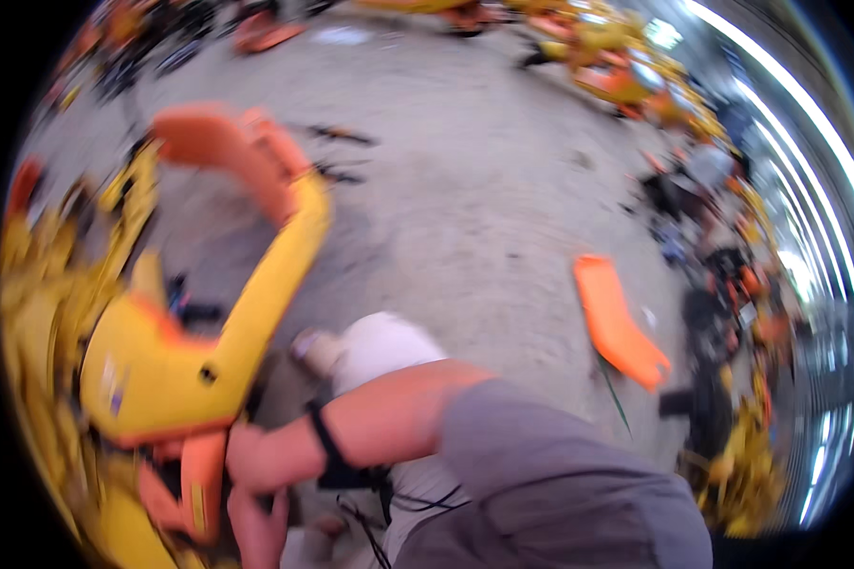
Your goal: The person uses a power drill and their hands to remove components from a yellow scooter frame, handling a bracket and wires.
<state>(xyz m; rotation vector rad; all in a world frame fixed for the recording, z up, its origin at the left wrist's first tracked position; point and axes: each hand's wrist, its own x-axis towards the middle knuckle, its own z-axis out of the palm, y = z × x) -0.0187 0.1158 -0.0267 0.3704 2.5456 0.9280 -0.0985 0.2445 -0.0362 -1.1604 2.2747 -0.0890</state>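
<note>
A large yellow and orange moulded plastic part (161, 370), with a long curved arm rising to an orange end, stands tilted on the left. My right hand (247, 460) grips its lower orange edge, with the fingers hidden behind the plastic. A black band circles that wrist. Just below, what looks like my left hand (259, 531) shows only in part and blurred, close to an orange lower piece (199, 488); its fingers cannot be made out.
Yellow plastic pieces (43, 313) are heaped along the left. An orange curved panel (617, 322) lies on the grey floor (465, 209) to the right. Dark slim pieces (342, 135) lie farther off. More yellow and orange parts (626, 76) line the back and right.
</note>
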